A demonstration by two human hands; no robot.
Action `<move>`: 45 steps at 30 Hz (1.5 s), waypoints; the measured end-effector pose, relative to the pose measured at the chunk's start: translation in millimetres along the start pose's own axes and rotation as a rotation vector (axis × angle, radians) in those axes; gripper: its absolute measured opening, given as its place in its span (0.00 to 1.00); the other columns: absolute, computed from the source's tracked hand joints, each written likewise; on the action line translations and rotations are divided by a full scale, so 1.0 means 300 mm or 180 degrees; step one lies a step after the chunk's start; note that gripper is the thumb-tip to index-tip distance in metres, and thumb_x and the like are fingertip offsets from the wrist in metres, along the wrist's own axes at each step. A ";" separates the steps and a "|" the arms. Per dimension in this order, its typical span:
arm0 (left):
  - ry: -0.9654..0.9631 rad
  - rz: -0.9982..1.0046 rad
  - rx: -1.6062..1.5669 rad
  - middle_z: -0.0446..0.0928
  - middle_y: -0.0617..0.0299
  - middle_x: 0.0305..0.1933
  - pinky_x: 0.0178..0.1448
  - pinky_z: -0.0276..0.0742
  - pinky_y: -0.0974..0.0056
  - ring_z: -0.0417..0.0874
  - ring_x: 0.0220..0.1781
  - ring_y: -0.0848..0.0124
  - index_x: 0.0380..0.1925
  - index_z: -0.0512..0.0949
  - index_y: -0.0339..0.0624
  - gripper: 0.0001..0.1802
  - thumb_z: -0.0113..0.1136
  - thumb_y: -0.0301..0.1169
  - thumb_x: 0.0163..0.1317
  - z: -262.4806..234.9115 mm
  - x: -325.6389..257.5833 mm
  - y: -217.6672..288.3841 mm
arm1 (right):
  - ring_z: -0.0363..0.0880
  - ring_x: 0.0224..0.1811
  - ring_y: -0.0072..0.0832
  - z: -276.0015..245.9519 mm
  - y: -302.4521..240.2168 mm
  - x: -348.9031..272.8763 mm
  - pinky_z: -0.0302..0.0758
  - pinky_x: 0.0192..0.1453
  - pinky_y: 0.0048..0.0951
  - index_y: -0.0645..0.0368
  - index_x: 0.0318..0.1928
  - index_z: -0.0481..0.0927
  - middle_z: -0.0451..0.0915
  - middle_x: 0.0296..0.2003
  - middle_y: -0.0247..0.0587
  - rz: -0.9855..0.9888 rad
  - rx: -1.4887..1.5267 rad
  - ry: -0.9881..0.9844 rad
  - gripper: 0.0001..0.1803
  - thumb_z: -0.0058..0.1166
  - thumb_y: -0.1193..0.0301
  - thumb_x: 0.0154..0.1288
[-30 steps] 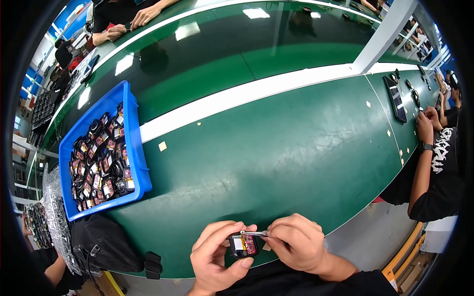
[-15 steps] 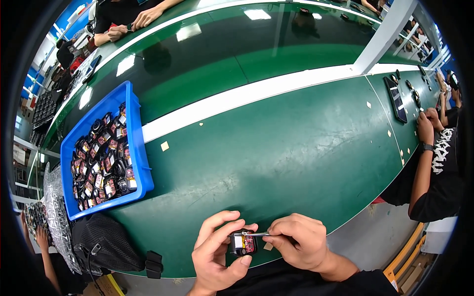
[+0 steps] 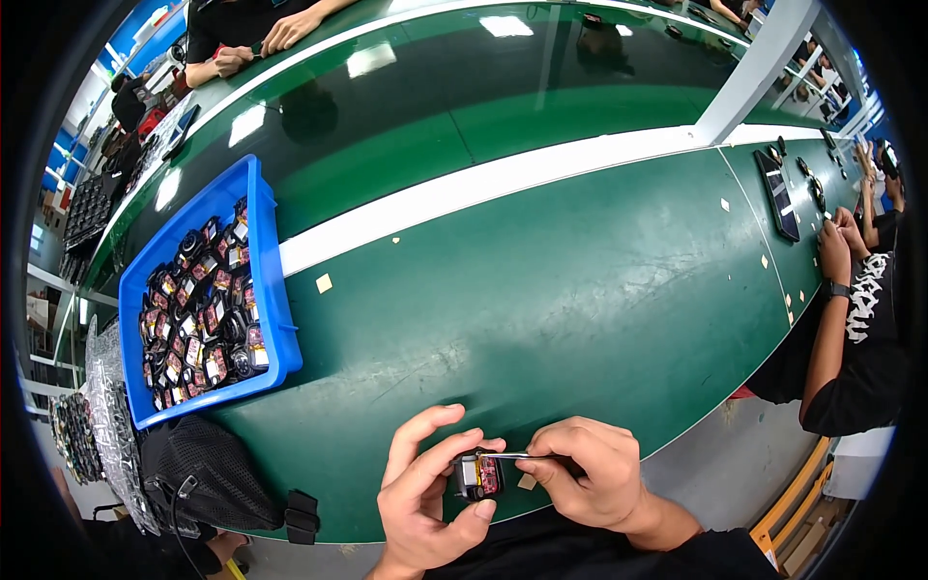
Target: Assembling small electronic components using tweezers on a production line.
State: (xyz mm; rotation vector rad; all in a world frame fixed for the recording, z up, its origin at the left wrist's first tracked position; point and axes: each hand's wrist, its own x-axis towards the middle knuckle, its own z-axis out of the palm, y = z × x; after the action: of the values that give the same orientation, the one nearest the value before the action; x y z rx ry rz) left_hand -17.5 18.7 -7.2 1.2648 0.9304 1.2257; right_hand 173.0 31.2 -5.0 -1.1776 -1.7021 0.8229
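Near the front edge of the green table, my left hand [image 3: 425, 498] grips a small black electronic housing [image 3: 465, 483] by its sides. Its open face shows a white-and-yellow part and a reddish circuit board [image 3: 488, 474]. My right hand [image 3: 594, 474] pinches thin metal tweezers [image 3: 510, 455], whose tip reaches the housing's upper edge beside my left fingers. Whether the tip grips anything is too small to tell. A small tan square [image 3: 527, 481] lies on the table just below the tweezers.
A blue bin [image 3: 282, 319] full of similar housings stands left, with a black mesh bag [image 3: 208, 474] in front. Small tan pieces [image 3: 324, 283] dot the table. A dark phone-like device [image 3: 776, 198] lies far right, near a co-worker's arm [image 3: 826, 329]. Another person's hands [image 3: 280, 37] are across the table.
The tweezers' tip has shifted slightly up along the housing, and the housing has tilted a little. At the lower left, a co-worker's hands have left the stack of parts.
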 end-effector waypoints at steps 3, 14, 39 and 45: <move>0.0010 -0.0046 -0.0012 0.60 0.41 0.68 0.59 0.84 0.56 0.83 0.57 0.48 0.57 0.72 0.22 0.29 0.68 0.23 0.56 0.000 -0.002 0.002 | 0.79 0.22 0.33 0.000 0.001 -0.002 0.74 0.24 0.29 0.60 0.34 0.78 0.80 0.25 0.39 -0.0035 -0.0029 0.0021 0.11 0.69 0.81 0.53; 0.0036 -0.0036 -0.0049 0.61 0.39 0.69 0.60 0.83 0.55 0.82 0.58 0.47 0.57 0.72 0.21 0.30 0.69 0.23 0.56 0.003 0.002 0.000 | 0.78 0.21 0.33 0.002 -0.005 -0.001 0.74 0.25 0.30 0.61 0.35 0.78 0.80 0.24 0.38 0.0079 -0.0042 0.0016 0.11 0.68 0.80 0.55; 0.0167 0.0181 0.0173 0.65 0.38 0.66 0.59 0.84 0.56 0.81 0.59 0.47 0.57 0.72 0.20 0.30 0.70 0.19 0.55 0.007 -0.006 -0.004 | 0.79 0.20 0.32 0.012 -0.015 0.014 0.74 0.24 0.29 0.61 0.34 0.79 0.82 0.24 0.37 -0.0231 -0.0392 -0.0042 0.10 0.68 0.80 0.54; 0.0260 0.0213 0.0099 0.67 0.46 0.59 0.58 0.84 0.61 0.81 0.60 0.49 0.58 0.72 0.21 0.30 0.69 0.18 0.55 -0.013 -0.017 0.013 | 0.83 0.23 0.31 0.006 -0.016 -0.010 0.77 0.27 0.26 0.62 0.34 0.79 0.84 0.26 0.40 0.0090 0.0010 0.0055 0.10 0.69 0.81 0.54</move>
State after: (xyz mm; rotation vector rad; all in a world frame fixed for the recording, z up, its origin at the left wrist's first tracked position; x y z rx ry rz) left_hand -22.7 14.2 -4.6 1.2873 0.9761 1.3282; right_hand 170.1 26.6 -2.3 -1.2058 -1.6730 0.8297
